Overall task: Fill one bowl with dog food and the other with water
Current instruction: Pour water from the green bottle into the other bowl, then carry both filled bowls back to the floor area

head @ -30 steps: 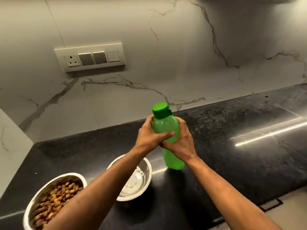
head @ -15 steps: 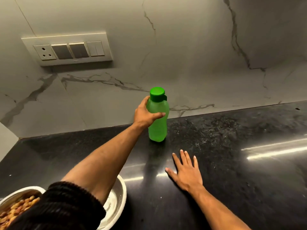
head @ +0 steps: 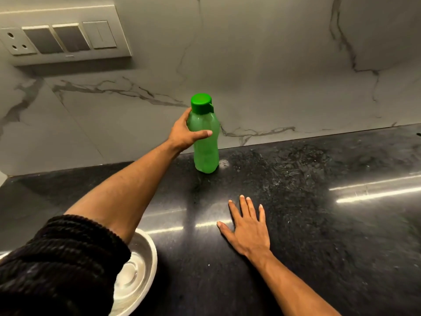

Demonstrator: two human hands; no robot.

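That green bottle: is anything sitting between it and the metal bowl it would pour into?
Only the person's own left forearm crosses above that stretch. The left hand grips the green bottle; bare black counter lies between it and the steel bowl. The cap is on.

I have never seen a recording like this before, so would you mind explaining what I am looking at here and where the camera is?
There is no machine here: a person wears one wide-angle camera on the head, looking forward and down at their own arms. The left hand has its grip round a green bottle, which stands upright with its cap on, near the marble wall. The right hand lies flat with straight fingers on the black counter and holds nothing. At the lower left, a steel bowl shows partly from under the dark sleeve. A switch panel is on the wall.
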